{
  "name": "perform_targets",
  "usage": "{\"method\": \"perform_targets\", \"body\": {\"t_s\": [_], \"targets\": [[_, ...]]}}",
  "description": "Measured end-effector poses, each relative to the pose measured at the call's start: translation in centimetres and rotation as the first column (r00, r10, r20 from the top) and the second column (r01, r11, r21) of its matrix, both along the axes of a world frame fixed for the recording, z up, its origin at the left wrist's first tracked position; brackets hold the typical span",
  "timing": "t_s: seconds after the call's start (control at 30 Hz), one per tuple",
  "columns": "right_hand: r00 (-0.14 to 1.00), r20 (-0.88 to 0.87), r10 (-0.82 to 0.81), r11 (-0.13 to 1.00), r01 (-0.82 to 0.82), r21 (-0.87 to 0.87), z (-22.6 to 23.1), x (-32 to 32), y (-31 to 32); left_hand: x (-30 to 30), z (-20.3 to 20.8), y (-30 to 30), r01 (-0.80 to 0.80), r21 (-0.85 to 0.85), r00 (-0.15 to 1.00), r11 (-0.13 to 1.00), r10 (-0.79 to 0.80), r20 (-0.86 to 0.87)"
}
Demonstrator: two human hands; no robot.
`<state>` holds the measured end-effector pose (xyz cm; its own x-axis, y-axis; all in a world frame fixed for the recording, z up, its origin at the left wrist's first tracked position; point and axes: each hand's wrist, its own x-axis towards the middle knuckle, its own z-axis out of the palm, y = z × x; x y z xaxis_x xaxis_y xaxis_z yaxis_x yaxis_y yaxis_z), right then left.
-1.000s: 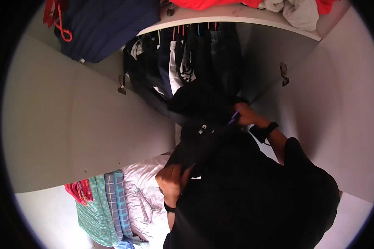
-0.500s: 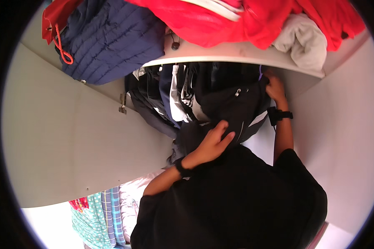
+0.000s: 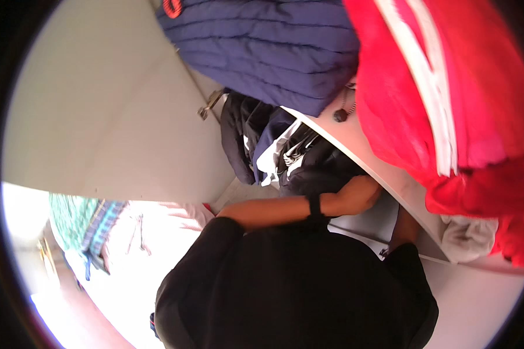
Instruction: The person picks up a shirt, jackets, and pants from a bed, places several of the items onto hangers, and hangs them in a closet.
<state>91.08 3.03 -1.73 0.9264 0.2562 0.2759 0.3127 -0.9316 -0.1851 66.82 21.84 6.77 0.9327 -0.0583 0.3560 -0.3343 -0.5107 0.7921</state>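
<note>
My left hand (image 3: 359,194) reaches across to the right, just below the front edge of the shelf (image 3: 374,166). Its fingers look curled in, and whatever they hold is hidden. Close by on its left hangs a black jacket (image 3: 323,168), in a row with other dark garments (image 3: 241,136) and a white one (image 3: 272,158). Of my right arm, only the forearm (image 3: 406,228) shows, rising beneath the shelf. The shelf covers my right hand.
On the shelf lie a navy quilted jacket (image 3: 262,52), red clothing with white stripes (image 3: 477,104) and a pale grey cloth (image 3: 470,238). The cupboard door (image 3: 110,110) stands open at left, its hinge (image 3: 206,109) near the garments. Folded fabrics (image 3: 75,218) sit at lower left.
The view has turned, so the shelf now slants. My left hand has left the black jacket's front and moved right, to the shelf edge. My right hand has gone out of sight beneath the shelf.
</note>
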Motion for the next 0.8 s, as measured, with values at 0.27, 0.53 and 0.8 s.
{"method": "perform_targets", "body": {"t_s": [0.27,0.53,0.8], "targets": [[1.000,0.005,0.015,0.998,-0.015,-0.055,-1.1,2.2,-0.8,2.5,-6.9,-2.8,-0.150,0.078,0.988,0.986,0.147,0.041],[1.000,0.021,-0.005,0.997,0.007,-0.076,-1.3,3.1,-2.5,4.0,-9.9,-1.7,-0.159,-0.101,0.982,0.982,0.147,-0.117],[0.997,0.074,-0.031,0.995,0.038,-0.095,-0.6,3.3,-3.0,4.8,-11.4,-6.4,-0.200,-0.361,0.980,0.911,0.181,-0.087]]}}
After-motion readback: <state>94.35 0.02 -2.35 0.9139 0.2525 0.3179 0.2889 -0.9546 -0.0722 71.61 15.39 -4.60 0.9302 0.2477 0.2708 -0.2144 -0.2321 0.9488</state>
